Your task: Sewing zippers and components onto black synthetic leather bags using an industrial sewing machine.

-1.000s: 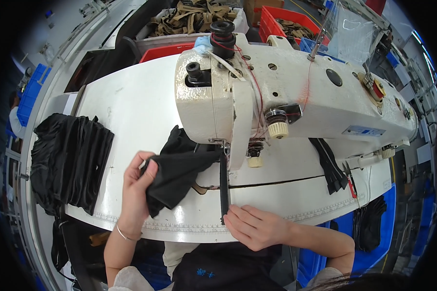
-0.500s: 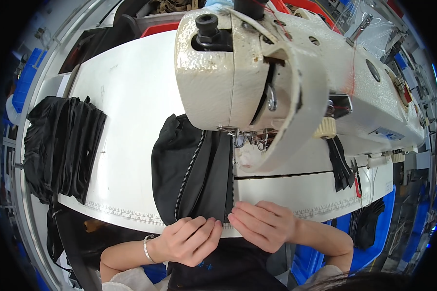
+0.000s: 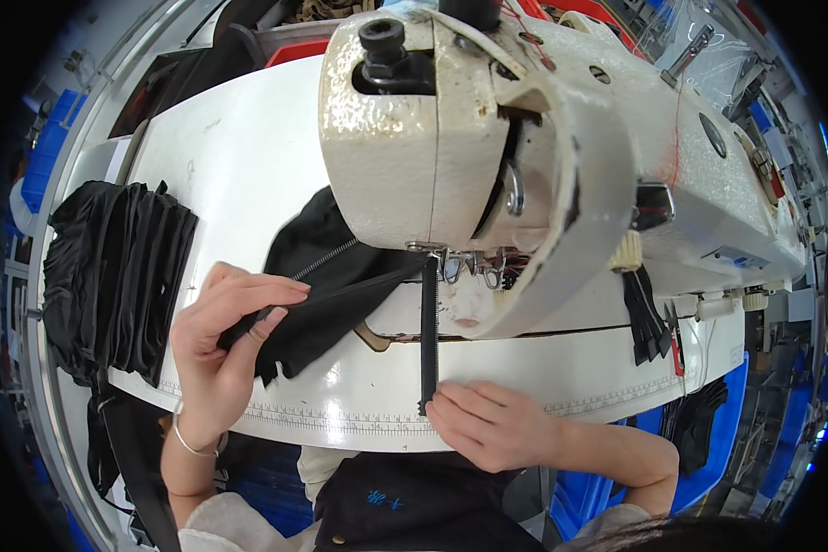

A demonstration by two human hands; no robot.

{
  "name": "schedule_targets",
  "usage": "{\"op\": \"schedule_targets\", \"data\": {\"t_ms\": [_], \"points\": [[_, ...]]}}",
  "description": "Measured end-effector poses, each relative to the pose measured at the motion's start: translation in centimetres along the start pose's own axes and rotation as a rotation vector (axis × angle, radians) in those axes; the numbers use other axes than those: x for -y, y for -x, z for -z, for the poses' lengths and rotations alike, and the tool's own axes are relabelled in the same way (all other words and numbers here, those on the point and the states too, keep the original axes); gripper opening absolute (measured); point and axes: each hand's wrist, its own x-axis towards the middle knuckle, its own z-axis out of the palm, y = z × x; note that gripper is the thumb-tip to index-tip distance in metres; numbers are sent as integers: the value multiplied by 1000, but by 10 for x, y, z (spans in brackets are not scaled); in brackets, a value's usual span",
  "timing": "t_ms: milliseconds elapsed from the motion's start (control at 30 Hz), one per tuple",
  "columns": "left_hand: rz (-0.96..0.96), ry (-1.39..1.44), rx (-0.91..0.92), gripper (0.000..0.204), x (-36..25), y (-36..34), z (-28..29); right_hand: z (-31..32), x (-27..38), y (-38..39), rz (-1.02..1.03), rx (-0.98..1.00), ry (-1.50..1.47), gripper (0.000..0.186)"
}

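Observation:
My left hand [image 3: 225, 345] pinches the edge of a black fabric piece [image 3: 340, 317] that has a metal zipper sewn in it. The fabric is swung out to the left, its far end reaching under the sewing machine head [image 3: 405, 156]. A black zipper strip [image 3: 430, 340] runs straight toward me from the presser foot [image 3: 451, 265]. My right hand [image 3: 483, 423] is closed on the strip's near end, by the table's front edge. The needle point is hidden behind the machine's guard.
A stack of black fabric pieces [image 3: 120, 276] lies on the white table [image 3: 239, 138] at the left. Several black strips [image 3: 646, 313] and red-handled snips [image 3: 678, 340] lie at the right. A ruler tape [image 3: 340, 421] follows the front edge. Below right stands a blue bin [image 3: 722, 414].
My left hand has moved left and up, swinging the fabric away from the zipper strip, which now lies apart from it. My right hand has stayed nearly in place.

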Motion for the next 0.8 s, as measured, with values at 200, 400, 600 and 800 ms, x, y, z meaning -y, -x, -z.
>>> {"op": "schedule_targets", "data": {"t_ms": [200, 400, 600, 800], "points": [[-774, -472, 193, 26, -10, 44, -52, 1, 11, 6, -101, 21, -17, 33], [-729, -477, 252, 25, 10, 75, -87, -2, 14, 13, -101, 39, 0, 36], [-715, -479, 267, 26, 3, 68, -84, 0, 12, 12, -18, 53, 107, 37], [-703, -473, 310, 26, 7, 71, -86, 4, 8, 11, -31, 83, 78, 39]]}}
